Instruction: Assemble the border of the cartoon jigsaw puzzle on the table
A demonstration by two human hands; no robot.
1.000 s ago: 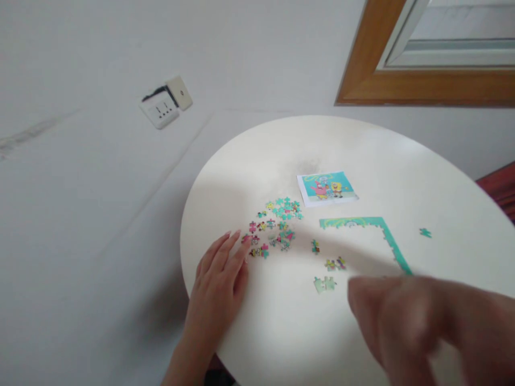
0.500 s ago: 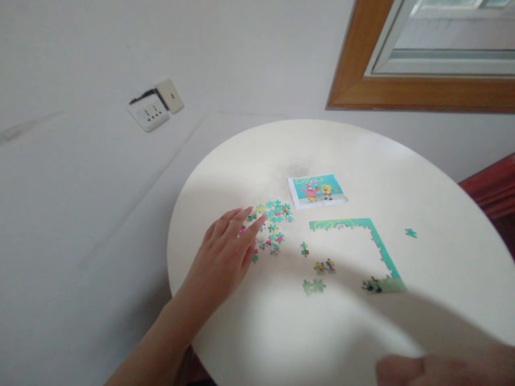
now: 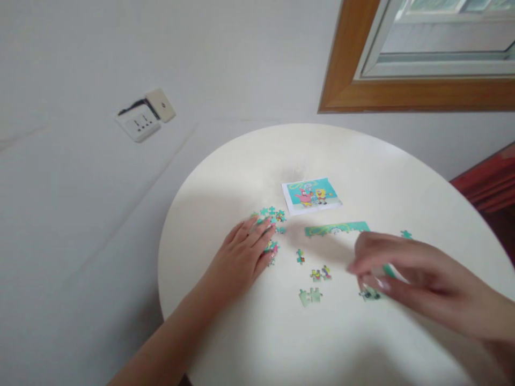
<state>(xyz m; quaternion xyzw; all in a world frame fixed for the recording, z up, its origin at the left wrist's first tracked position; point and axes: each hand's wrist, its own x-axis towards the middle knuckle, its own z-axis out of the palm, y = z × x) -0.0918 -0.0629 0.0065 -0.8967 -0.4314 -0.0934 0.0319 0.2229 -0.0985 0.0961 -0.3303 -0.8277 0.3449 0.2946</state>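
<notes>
My left hand [image 3: 241, 252] lies open, fingers stretched over a pile of loose puzzle pieces [image 3: 272, 211] on the left, hiding part of it. Over the partly joined puzzle border [image 3: 336, 229] hovers my right hand [image 3: 406, 268], fingers curled and tips drawn together, slightly blurred. Whether a small piece sits between those fingertips I cannot make out. The hand covers the border's right side; its lower corner [image 3: 370, 294] shows below the fingers. Between the hands lie a single piece [image 3: 300, 257], two yellow-and-purple pieces [image 3: 321, 274] and a pale green pair [image 3: 310, 296].
A picture card [image 3: 313, 195] with cartoon figures lies behind the pieces on the round white table [image 3: 241, 166]. One teal piece [image 3: 406, 234] sits apart beyond my right hand. Against the table's far side are a wall with a socket [image 3: 140, 122] and a wood-framed window [image 3: 402, 95].
My right hand has come up from the lower right edge to over the puzzle border. The left hand has shifted slightly right, farther over the pile. The view has moved a little.
</notes>
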